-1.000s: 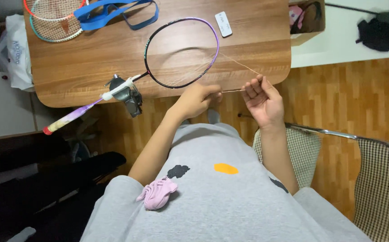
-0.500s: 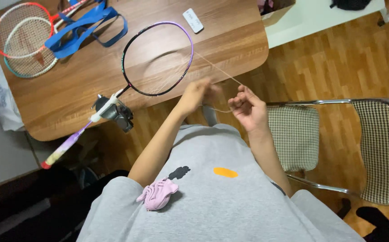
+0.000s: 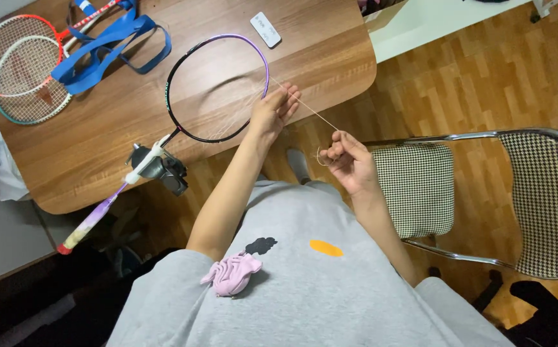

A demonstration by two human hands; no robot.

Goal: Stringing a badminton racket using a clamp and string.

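A black and purple badminton racket lies on the wooden table, its shaft clamped at the table's front edge by a dark clamp. A thin pale string runs from the frame's right side to my right hand, which pinches its end over the floor. My left hand reaches to the frame's right rim, fingers spread and resting near where the string leaves the frame.
Two more rackets and a blue strap lie at the table's back left. A small white card sits near the racket head. A metal chair with checked cushions stands on my right on the wooden floor.
My left hand has gone from near the string in front of the table up to the racket's rim. My right hand dropped slightly, still holding the string. The view shifted.
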